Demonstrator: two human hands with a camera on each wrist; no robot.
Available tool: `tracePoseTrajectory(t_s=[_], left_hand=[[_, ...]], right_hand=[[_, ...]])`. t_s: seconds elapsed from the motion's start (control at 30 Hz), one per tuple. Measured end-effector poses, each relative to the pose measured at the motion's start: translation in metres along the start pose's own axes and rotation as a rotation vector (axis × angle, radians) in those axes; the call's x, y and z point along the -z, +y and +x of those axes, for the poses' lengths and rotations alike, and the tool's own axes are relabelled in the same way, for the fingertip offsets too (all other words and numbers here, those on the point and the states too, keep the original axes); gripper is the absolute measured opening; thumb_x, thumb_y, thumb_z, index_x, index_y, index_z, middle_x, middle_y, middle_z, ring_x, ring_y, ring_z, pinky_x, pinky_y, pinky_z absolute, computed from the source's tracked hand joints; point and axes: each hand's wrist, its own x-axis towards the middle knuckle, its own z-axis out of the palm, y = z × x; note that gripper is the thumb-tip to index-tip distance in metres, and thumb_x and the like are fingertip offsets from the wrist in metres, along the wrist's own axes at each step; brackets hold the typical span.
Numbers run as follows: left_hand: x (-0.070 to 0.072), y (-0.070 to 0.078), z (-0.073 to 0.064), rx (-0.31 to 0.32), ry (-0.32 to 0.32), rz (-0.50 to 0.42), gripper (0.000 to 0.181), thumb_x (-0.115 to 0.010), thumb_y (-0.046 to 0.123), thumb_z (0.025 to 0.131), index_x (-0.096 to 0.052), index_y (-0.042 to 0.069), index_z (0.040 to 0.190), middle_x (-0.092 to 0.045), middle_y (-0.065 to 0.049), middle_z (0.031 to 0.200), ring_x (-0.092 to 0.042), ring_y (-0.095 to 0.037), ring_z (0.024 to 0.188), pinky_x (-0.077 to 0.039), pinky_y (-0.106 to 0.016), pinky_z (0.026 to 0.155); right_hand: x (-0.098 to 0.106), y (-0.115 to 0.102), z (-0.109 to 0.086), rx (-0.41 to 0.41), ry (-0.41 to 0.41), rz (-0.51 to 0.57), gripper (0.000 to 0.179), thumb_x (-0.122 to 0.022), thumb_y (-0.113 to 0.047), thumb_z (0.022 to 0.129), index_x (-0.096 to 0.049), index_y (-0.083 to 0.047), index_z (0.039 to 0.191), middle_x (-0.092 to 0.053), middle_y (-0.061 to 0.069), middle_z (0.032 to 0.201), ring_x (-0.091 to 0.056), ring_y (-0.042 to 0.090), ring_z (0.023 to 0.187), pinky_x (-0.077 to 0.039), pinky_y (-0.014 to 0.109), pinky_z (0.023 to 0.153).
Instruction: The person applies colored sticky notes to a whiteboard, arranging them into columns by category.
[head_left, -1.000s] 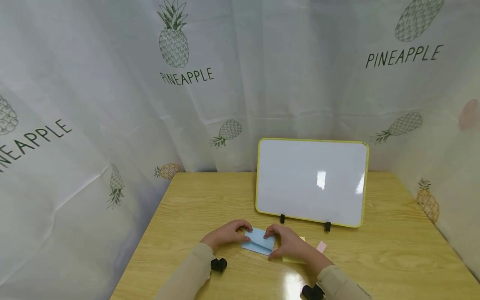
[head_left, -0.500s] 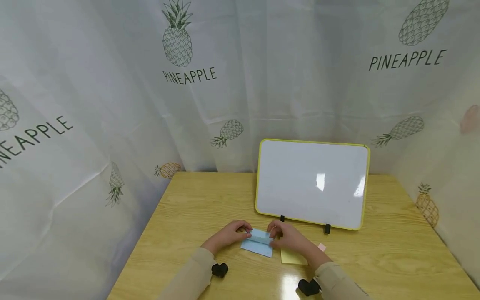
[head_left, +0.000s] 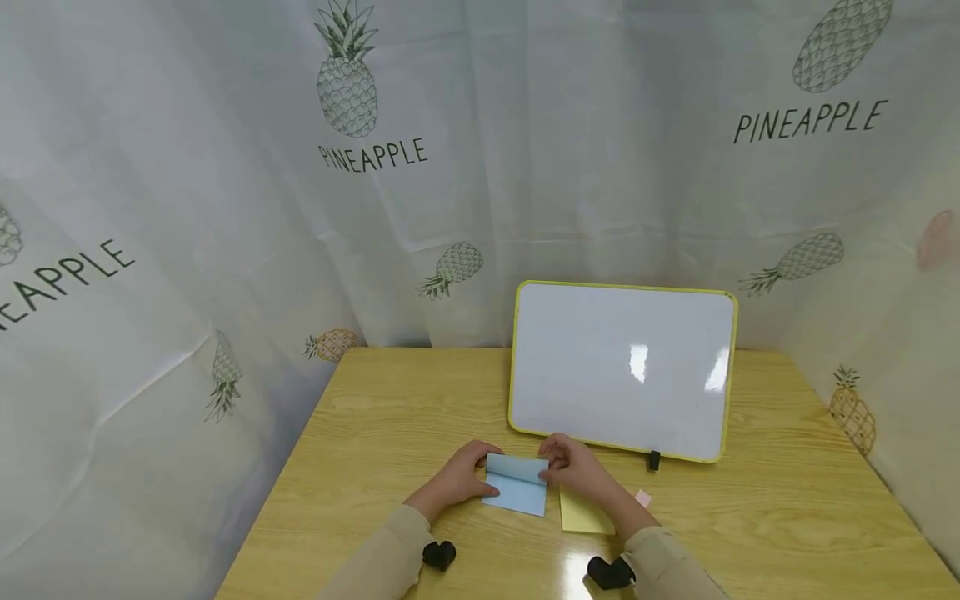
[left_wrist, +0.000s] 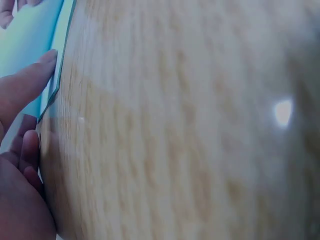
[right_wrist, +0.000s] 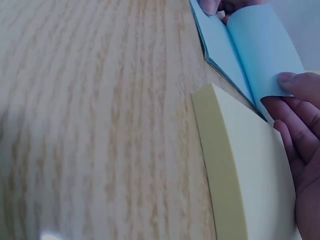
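A blue sticky note pad [head_left: 517, 495] lies on the table between both hands. Its top sheet [right_wrist: 260, 45] is lifted along the near side and curls over towards the far edge. My left hand [head_left: 459, 479] grips the pad's left side, thumb pressing on its upper face; that thumb also shows in the left wrist view. With thumb and fingers, my right hand [head_left: 581, 473] pinches the right end of the curled sheet. Just below the right hand lies a thick yellow sticky note pad [right_wrist: 255, 165], partly covered by that hand in the head view.
A whiteboard [head_left: 622, 367] with a yellow frame stands behind the hands on small black feet [head_left: 654, 460]. A small pink slip [head_left: 642, 498] lies beside the right wrist. Pineapple-print curtain [head_left: 480, 167] surrounds the wooden table [head_left: 360, 433].
The blue sheet's curl has moved towards the far edge, baring more of the pad. My left thumb has shifted from the flap down onto the pad. My right hand has moved slightly away, uncovering the yellow pad.
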Motion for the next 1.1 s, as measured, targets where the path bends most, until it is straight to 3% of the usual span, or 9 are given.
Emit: tracePoseTrajectory(t_s=[0.27, 0.43, 0.67, 0.9, 1.1], left_hand=[[0.001, 0.003, -0.003, 0.003, 0.011, -0.015, 0.055, -0.087, 0.016, 0.074, -0.053, 0.006, 0.116, -0.045, 0.002, 0.096, -0.042, -0.013, 0.087, -0.038, -0.03, 0.075], [-0.001, 0.001, -0.003, 0.011, 0.023, -0.015, 0.064, -0.088, 0.016, 0.074, -0.052, 0.007, 0.127, -0.047, 0.004, 0.1, -0.043, -0.012, 0.089, -0.04, -0.029, 0.078], [-0.002, 0.005, -0.003, 0.015, 0.013, -0.01, 0.07, -0.088, 0.016, 0.074, -0.05, 0.003, 0.131, -0.049, 0.002, 0.105, -0.045, -0.014, 0.091, -0.041, -0.032, 0.081], [-0.003, 0.005, -0.002, 0.042, 0.025, 0.004, 0.075, -0.088, 0.018, 0.073, -0.048, 0.002, 0.134, -0.05, -0.001, 0.111, -0.045, -0.014, 0.092, -0.042, -0.032, 0.082], [-0.004, 0.003, 0.0, 0.044, 0.034, 0.02, 0.074, -0.089, 0.019, 0.073, -0.049, 0.004, 0.133, -0.051, -0.001, 0.111, -0.045, -0.013, 0.089, -0.041, -0.031, 0.079]], right_hand=[[0.002, 0.002, 0.005, -0.046, 0.061, 0.092, 0.025, -0.07, 0.001, 0.088, -0.056, 0.003, 0.108, -0.057, 0.008, 0.083, -0.051, 0.013, 0.065, -0.05, 0.028, 0.063], [0.0, -0.001, 0.009, -0.047, 0.122, 0.104, 0.021, -0.07, 0.002, 0.087, -0.058, 0.002, 0.104, -0.057, 0.005, 0.08, -0.053, 0.013, 0.064, -0.048, 0.028, 0.058], [0.0, 0.0, 0.011, 0.004, 0.19, 0.096, 0.011, -0.072, 0.002, 0.085, -0.064, -0.001, 0.092, -0.06, 0.003, 0.078, -0.059, 0.014, 0.065, -0.05, 0.028, 0.056], [0.0, -0.005, 0.018, -0.158, 0.264, 0.062, 0.011, -0.074, 0.001, 0.083, -0.069, 0.002, 0.093, -0.059, 0.004, 0.078, -0.055, 0.015, 0.069, -0.049, 0.027, 0.061], [-0.001, -0.012, 0.021, -0.179, 0.29, 0.101, 0.013, -0.073, 0.007, 0.082, -0.069, 0.007, 0.094, -0.059, 0.003, 0.075, -0.058, 0.018, 0.069, -0.053, 0.029, 0.062]])
